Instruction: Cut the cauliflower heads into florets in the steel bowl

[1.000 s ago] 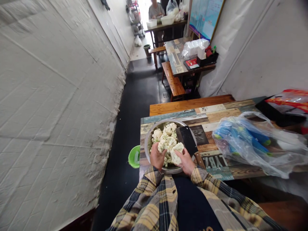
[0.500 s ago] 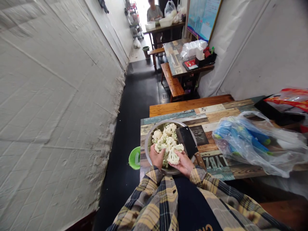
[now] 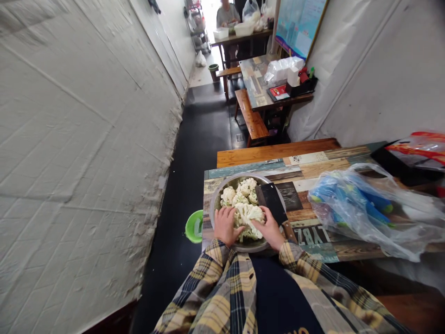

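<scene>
A steel bowl (image 3: pixel 212 204) of cauliflower pieces (image 3: pixel 228 195) sits at the table's left end in front of me. One large cauliflower piece (image 3: pixel 249 214) lies on top, stem side partly showing, between my hands. My left hand (image 3: pixel 225 226) is at its left, over the bowl's near left rim, fingers stretched and thumb apart. My right hand (image 3: pixel 271 230) has thumb and fingers around the piece's right edge. A cleaver (image 3: pixel 271 202) with a dark blade and wooden handle lies across the bowl's right side, beside my right hand.
A clear plastic bag (image 3: pixel 361 199) with blue contents lies right on the patterned table (image 3: pixel 313 169). A green basin (image 3: pixel 194 226) is low at the left. Benches (image 3: pixel 274 150) and another table (image 3: pixel 252 83) stand ahead. A person (image 3: pixel 227 16) is at the far table.
My left hand has loosened from the cauliflower and spread its fingers at the left. The large piece now lies between both hands, and my right hand has shifted slightly right.
</scene>
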`<state>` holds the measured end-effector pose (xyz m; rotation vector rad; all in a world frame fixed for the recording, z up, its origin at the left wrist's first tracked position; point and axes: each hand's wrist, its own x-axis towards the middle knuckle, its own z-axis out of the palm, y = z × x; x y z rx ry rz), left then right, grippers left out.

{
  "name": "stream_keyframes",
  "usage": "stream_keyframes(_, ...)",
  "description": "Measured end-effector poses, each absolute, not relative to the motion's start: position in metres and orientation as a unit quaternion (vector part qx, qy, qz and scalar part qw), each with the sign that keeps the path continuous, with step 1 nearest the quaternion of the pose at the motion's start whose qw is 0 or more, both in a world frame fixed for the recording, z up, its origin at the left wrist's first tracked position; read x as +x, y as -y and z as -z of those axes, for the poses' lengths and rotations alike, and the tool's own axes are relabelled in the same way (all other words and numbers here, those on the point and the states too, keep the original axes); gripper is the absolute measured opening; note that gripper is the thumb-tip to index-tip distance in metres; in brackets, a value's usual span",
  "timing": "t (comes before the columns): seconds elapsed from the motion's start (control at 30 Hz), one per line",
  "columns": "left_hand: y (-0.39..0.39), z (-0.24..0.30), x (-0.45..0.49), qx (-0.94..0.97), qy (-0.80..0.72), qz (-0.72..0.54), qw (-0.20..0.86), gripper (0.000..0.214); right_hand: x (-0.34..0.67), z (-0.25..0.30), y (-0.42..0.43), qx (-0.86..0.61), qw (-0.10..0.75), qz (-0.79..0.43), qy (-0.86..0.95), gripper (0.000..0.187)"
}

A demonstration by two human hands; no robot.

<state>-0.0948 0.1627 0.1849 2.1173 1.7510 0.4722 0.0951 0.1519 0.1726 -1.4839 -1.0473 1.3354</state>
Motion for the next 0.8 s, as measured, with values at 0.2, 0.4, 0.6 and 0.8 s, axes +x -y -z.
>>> stream_keyframes(0.2, -0.153, -0.175, -0.073, 0.749, -0.652, -0.052, 0.108, 0.034, 0.089, -0.164, -0.153, -0.607, 0.408, -0.538, 0.42, 0.053)
stream_keyframes(0.4, -0.158, -0.161, -0.068, 0.759, -0.634, -0.009, 0.146, 0.02, 0.087, -0.16, -0.155, -0.626, 0.369, -0.46, 0.51, 0.048)
stream_keyframes(0.6, -0.161, -0.154, -0.062, 0.699, -0.68, -0.023, 0.219, 0.016, 0.08, -0.169, -0.15, -0.621, 0.337, -0.346, 0.618, 0.041)
stream_keyframes(0.8, -0.161, -0.145, -0.07, 0.67, -0.675, -0.088, 0.295, 0.014, 0.086, -0.165, -0.143, -0.589, 0.363, -0.363, 0.624, 0.041)
